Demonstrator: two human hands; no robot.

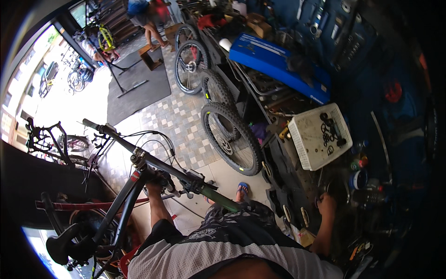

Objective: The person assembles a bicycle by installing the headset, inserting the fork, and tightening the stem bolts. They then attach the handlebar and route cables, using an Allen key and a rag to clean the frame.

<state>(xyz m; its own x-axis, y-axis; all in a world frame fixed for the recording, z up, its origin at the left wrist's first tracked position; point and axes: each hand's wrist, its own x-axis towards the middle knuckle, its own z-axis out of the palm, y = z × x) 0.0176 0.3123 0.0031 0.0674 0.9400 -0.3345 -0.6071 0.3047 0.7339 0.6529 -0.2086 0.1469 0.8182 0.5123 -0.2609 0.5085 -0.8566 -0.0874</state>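
Observation:
A dark bicycle frame (121, 207) without wheels in view stands at my left, its handlebar (172, 166) running from far left toward my waist. My left hand (152, 187) reaches up under the handlebar, against the front of the frame by the fork. The frame hides its fingers. Over the cluttered workbench on the right, my right hand (326, 203) has its fingers curled in. Whatever they hold, if anything, is lost in shadow. Just beyond that hand sits a white plastic basket (302, 153) with small black parts and rings on it.
Several bicycle wheels (231, 139) lean along the bench. A long blue box (274, 63) lies on the bench, and tools (319, 21) hang on the blue wall. Bottles and cans (358, 179) stand at the right. Farther off, a person (144, 18) bends near a black mat (139, 86).

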